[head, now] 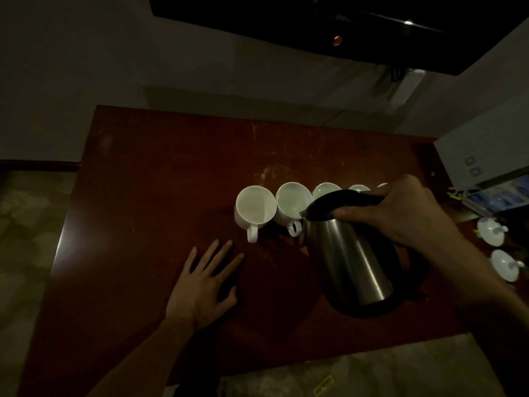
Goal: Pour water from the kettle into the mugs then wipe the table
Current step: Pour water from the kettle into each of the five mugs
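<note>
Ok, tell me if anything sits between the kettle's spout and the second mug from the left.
Nothing visible does. The kettle, gripped by the right hand, has its spout at the rim of the second mug. The left hand rests on the table, off to the side.

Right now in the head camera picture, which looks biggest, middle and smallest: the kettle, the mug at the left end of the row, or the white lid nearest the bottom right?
1. The kettle, by far.
2. The left-end mug.
3. The white lid, only slightly smaller than the mug, so that order is unsure.
</note>
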`<state>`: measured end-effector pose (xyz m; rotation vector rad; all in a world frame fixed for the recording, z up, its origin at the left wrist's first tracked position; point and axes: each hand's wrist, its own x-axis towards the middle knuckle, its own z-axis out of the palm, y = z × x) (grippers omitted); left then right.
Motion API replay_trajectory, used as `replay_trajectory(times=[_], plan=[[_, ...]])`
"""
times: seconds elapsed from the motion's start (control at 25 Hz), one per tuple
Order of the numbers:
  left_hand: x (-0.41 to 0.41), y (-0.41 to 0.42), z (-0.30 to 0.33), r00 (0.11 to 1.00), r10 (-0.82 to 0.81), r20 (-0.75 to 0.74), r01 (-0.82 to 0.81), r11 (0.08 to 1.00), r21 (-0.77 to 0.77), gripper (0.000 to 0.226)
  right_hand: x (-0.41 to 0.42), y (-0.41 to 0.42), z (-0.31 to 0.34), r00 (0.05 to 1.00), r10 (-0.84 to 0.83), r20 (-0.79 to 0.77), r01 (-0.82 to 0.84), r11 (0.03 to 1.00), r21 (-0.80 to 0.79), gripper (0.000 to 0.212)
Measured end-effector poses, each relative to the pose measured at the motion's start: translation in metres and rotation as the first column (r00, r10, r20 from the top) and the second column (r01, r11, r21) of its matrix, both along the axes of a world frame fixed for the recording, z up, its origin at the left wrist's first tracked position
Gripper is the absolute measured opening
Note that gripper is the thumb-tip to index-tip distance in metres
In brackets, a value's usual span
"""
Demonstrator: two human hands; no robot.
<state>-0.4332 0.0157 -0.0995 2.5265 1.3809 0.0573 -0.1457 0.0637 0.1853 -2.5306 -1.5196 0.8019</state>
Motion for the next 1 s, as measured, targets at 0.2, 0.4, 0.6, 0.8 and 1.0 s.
replay_trajectory(times=[0.2, 0.4, 0.6, 0.8, 1.0], plan=[[-0.0006, -0.0003, -0.0013, 1.000, -0.003, 0.006, 0.004, 1.000, -0.004, 0.072, -0.0023, 0.0014, 0.0026, 1.000, -0.016, 0.022, 0.017, 1.000, -0.026, 0.103], [-0.0010, -0.0004, -0.0013, 1.000, -0.004, 0.008, 0.004, 1.000, -0.003, 0.072, -0.0041, 0.0041, 0.0042, 1.000, -0.018, 0.023, 0.019, 0.999, -0.041, 0.091], [-0.0005, 0.0006, -0.0015, 1.000, 0.000, 0.004, 0.000, 1.000, -0.018, 0.072, -0.0054, 0.0052, 0.0026, 0.999, -0.025, 0.020, 0.026, 0.999, -0.033, 0.101], [-0.0007, 0.0006, -0.0003, 1.000, -0.005, 0.015, 0.005, 1.000, -0.025, 0.071, -0.0063, 0.0059, 0.0034, 1.000, -0.009, -0.004, 0.008, 0.999, -0.033, 0.093], [-0.0009, 0.0009, -0.0020, 1.000, -0.009, 0.006, 0.009, 1.000, -0.028, 0.071, -0.0050, 0.0073, 0.0038, 1.000, -0.013, -0.007, 0.013, 0.999, -0.047, 0.071]])
